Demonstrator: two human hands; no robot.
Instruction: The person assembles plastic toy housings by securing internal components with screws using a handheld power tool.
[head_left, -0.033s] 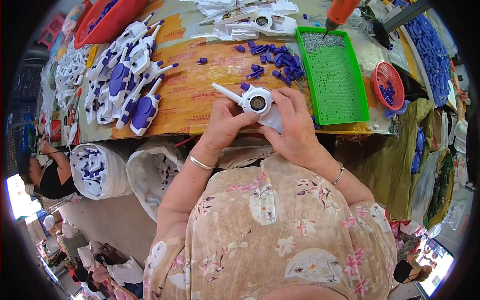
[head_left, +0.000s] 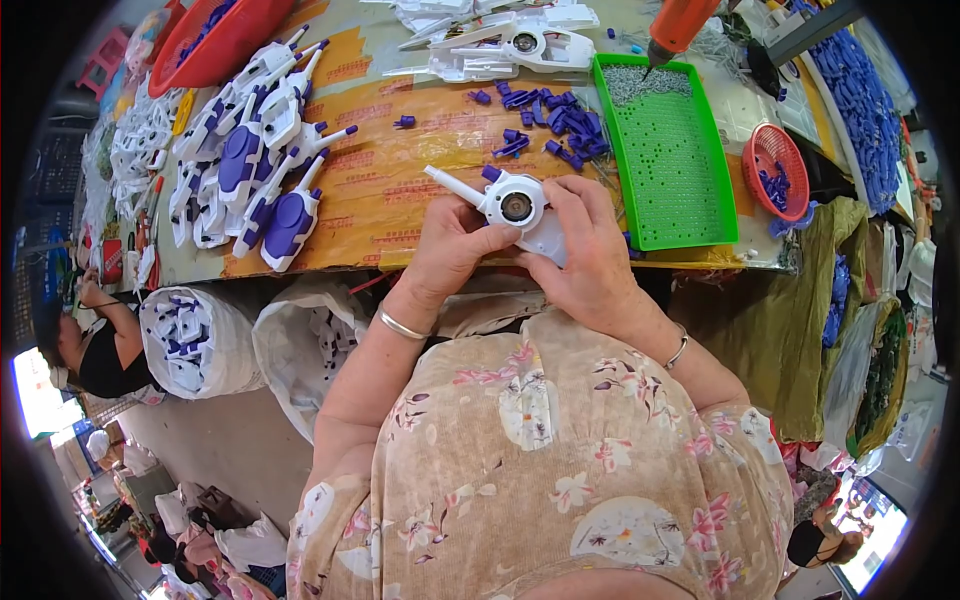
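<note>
There are two red baskets [head_left: 235, 48], one green tray [head_left: 678, 175], one driver [head_left: 683, 22] and one white casing [head_left: 515, 207], which the left hand [head_left: 450, 248] and right hand [head_left: 588, 252], fingers curled partly closed, both grip.

From your left hand [head_left: 447, 240], bare taped tabletop [head_left: 375, 165] gives passage forward-left, beyond the projecting stem [head_left: 455, 187] of the white housing [head_left: 515, 205]; one loose purple part [head_left: 404, 122] lies there, and the heap of white-and-purple assemblies [head_left: 240, 165] bars the way farther left. Ahead of your right hand [head_left: 588, 240], scattered purple parts [head_left: 575, 120] obstruct; just to its right stands the green perforated tray [head_left: 675, 185], the orange electric screwdriver [head_left: 680, 25] above its far end.
</note>
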